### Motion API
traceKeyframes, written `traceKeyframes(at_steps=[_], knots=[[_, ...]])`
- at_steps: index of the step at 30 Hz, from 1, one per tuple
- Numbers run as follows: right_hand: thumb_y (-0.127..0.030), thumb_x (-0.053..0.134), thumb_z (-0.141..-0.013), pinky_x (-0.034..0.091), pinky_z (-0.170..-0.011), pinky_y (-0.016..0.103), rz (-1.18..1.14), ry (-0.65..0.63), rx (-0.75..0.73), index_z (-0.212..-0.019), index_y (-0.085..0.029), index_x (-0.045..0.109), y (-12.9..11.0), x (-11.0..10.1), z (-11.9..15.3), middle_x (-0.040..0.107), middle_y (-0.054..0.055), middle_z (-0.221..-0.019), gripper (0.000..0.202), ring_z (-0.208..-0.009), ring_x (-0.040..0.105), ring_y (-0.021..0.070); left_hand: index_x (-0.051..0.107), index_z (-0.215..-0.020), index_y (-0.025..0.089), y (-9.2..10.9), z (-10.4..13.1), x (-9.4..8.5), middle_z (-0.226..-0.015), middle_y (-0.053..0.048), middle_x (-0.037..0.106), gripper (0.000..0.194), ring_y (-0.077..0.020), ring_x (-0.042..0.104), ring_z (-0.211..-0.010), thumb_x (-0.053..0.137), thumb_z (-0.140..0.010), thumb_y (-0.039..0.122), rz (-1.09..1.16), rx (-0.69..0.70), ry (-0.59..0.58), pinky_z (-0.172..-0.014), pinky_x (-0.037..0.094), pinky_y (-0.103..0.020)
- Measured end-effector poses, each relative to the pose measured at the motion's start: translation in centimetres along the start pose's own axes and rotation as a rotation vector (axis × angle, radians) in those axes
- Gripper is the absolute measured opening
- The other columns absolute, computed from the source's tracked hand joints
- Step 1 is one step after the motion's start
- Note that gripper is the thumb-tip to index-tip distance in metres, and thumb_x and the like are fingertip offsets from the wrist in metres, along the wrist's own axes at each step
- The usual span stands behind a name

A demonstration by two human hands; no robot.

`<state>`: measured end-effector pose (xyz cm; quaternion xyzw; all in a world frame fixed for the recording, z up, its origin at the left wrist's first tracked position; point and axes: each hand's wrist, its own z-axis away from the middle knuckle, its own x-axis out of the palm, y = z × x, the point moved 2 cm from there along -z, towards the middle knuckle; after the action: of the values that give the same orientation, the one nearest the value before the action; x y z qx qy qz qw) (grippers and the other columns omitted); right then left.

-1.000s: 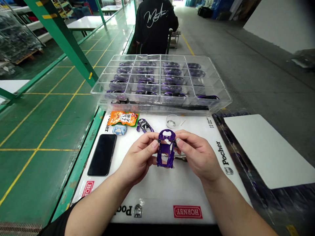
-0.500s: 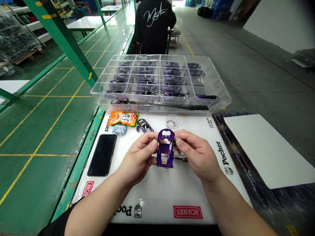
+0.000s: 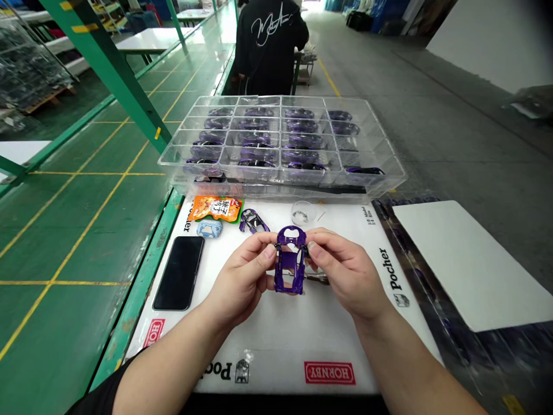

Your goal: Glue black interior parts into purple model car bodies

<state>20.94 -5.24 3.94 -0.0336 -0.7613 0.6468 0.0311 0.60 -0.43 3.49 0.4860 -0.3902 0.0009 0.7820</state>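
A purple toy car body shell is held between both hands above the white mat. My left hand grips its left side, thumb on top and fingers curled beneath. On the other side, my right hand pinches the shell's right edge with thumb and fingers. Small black pieces show at both sides of the shell, close to the thumbs. Behind the shell and partly hidden by my right hand lies a metal tool. Another purple and black car part rests on the mat beyond my left hand.
A clear compartment tray with many purple car bodies spans the far edge. Left on the mat are a phone, an orange snack packet and a blue case. A small clear dish sits ahead. A person stands beyond.
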Motion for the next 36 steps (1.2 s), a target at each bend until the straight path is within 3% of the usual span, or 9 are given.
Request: traceKeyframes(at_steps=[6,20,29,36], knots=[[-0.052,0.078,-0.115,0.063,-0.081,0.039,-0.002,0.017,0.027,-0.121,-0.029,0.092,0.34,0.05,0.04,0.08,0.008,-0.118,0.027,-0.089,0.069,0.0222,0.082,-0.121,0.023,0.01,0.18,-0.01,-0.115,-0.008,0.085,0.03,-0.0259,0.085,-0.099,0.094,-0.101,0.042,0.02,0.004,0.021,-0.076,0.079,-0.039],[-0.043,0.077,-0.118,0.059,-0.079,0.033,-0.023,-0.003,0.015,-0.123,-0.033,0.092,0.12,0.04,0.12,0.079,0.004,-0.118,0.019,-0.089,0.069,0.0184,0.085,-0.123,0.024,0.02,0.04,0.06,-0.116,-0.008,0.081,0.033,-0.023,0.079,-0.094,0.097,-0.098,0.042,0.041,-0.02,0.046,-0.07,0.079,-0.04],[-0.049,0.077,-0.117,0.063,-0.085,0.033,-0.006,-0.013,0.04,-0.127,-0.03,0.092,0.47,-0.13,0.18,0.081,0.007,-0.123,0.026,-0.103,0.076,0.0221,0.085,-0.122,0.023,0.2,-0.02,0.14,-0.113,-0.008,0.085,0.033,-0.0224,0.082,-0.091,0.098,-0.097,0.04,0.075,-0.045,0.027,-0.074,0.078,-0.037],[-0.052,0.08,-0.114,0.062,-0.081,0.034,0.069,0.036,0.02,-0.117,-0.027,0.092,0.33,-0.6,-0.38,0.081,0.006,-0.114,0.028,-0.087,0.071,0.0188,0.085,-0.122,0.024,0.32,0.05,0.08,-0.12,-0.007,0.083,0.037,-0.0222,0.081,-0.093,0.102,-0.09,0.033,0.086,-0.081,0.059,-0.075,0.076,-0.036]])
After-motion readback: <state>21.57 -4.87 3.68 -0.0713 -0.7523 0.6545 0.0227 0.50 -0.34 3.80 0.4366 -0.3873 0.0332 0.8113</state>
